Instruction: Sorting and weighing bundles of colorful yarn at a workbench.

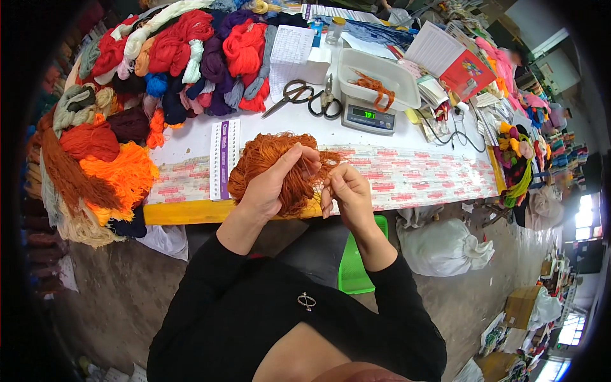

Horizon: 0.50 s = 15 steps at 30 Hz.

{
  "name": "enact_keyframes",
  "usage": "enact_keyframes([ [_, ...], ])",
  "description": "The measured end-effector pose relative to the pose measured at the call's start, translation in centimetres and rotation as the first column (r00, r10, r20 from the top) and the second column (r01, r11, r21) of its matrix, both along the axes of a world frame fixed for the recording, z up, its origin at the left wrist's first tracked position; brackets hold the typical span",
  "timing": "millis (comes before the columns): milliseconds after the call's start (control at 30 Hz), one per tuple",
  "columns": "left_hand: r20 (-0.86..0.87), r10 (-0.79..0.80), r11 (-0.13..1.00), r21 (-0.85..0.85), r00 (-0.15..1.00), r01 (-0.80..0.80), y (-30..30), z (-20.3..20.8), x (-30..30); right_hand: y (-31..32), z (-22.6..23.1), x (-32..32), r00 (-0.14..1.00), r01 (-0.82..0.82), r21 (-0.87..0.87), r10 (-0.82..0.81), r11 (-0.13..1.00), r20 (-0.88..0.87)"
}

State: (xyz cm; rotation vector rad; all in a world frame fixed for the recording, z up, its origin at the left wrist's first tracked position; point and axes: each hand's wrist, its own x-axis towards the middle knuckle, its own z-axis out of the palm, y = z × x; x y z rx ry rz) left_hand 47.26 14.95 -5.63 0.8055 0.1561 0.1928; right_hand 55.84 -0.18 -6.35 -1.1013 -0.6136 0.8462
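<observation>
A tangled bundle of rust-orange yarn (270, 149) lies at the front edge of the table. Curled against it, my left hand (272, 181) grips the bundle, and its fingertips are partly hidden among the strands. To the right, my right hand (350, 194) is closed in a pinch on loose strands drawn out from the bundle's right side. A white and purple printed card strip (224, 159) with a row of holes lies just left of the yarn.
Piled skeins (184, 38) cover the table's left. Behind the yarn lie black-handled scissors (294, 94) and thread snips (326, 104). A clear plastic tub (382, 76) with orange strands sits on a digital scale (369, 119). Below are a green basket (364, 274) and white sack (442, 248).
</observation>
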Motion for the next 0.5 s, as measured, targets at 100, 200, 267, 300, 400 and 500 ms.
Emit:
enact_keyframes([
  [100,-0.062,0.07,0.996,-0.051,0.996,-0.073,-0.26,0.71,-0.04,0.0,-0.07,0.09,1.0,0.02,0.015,-0.019,1.0,-0.006],
  [200,-0.037,0.063,0.998,0.002,0.997,-0.063,-0.16,0.6,0.15,-0.09,0.19,0.15,0.999,0.045,0.013,-0.045,0.999,-0.005],
  [267,-0.021,0.038,0.999,0.002,0.999,-0.038,0.02,0.39,0.18,-0.11,0.15,0.13,0.999,0.05,0.014,-0.049,0.999,-0.011],
  [300,-0.002,0.013,1.0,0.003,1.0,-0.013,0.08,0.33,0.18,-0.1,0.14,0.15,0.998,0.055,0.016,-0.055,0.998,-0.014],
  [400,-0.037,-0.004,0.995,-0.095,0.999,0.001,-0.06,0.52,0.25,-0.12,0.01,0.2,0.999,0.041,0.027,-0.04,0.999,-0.022],
  [500,-0.014,-0.01,0.971,-0.239,1.0,0.006,0.31,0.68,0.38,0.31,0.74,0.06,0.998,0.056,0.013,-0.056,0.998,-0.009],
])
